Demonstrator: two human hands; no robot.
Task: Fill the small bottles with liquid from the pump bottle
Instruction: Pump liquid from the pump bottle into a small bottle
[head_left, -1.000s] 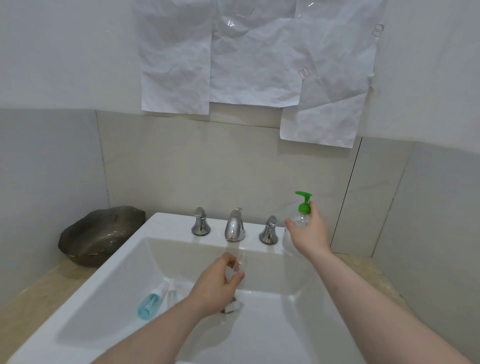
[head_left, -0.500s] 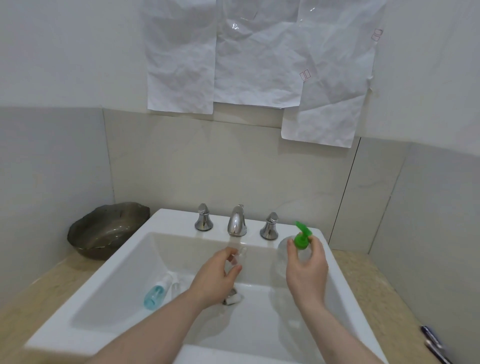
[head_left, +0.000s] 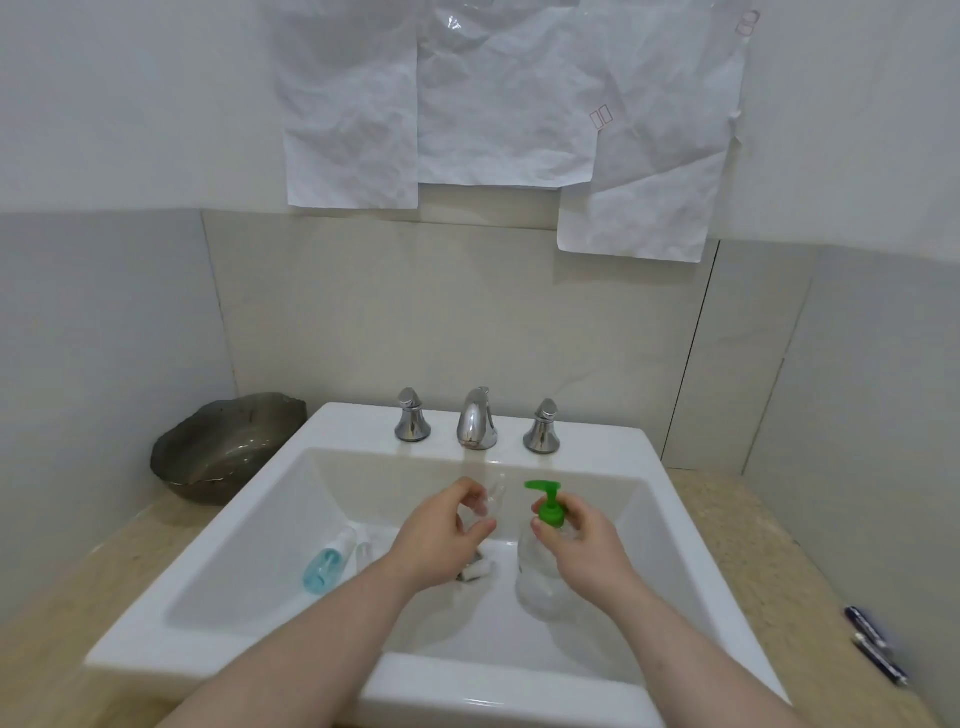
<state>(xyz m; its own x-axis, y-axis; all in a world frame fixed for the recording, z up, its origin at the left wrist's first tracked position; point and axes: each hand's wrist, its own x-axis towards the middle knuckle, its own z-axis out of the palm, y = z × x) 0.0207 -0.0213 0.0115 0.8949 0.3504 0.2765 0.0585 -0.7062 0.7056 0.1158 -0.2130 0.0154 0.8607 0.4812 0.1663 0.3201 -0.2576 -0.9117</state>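
My right hand (head_left: 582, 543) grips a clear pump bottle (head_left: 535, 577) by its neck, just under the green pump head (head_left: 548, 501), and holds it over the white sink (head_left: 218, 525). The pump spout points left. My left hand (head_left: 441, 535) pinches a small clear bottle (head_left: 491, 499), tilted, right beside the spout. In the basin's left part lie a small bottle with blue liquid (head_left: 327, 564) and another small clear bottle (head_left: 363, 553). A small white piece (head_left: 475, 569) lies near the drain, partly hidden by my left hand.
A chrome faucet (head_left: 477, 418) with two handles stands at the back of the sink. A dark glass bowl (head_left: 223, 447) sits on the beige counter at the left. Two pens (head_left: 878, 649) lie on the counter at the right. Crumpled paper sheets hang on the wall.
My right hand lifted the pump bottle off the sink's back right rim and brought it down and left over the basin, next to the small bottle in my left hand.
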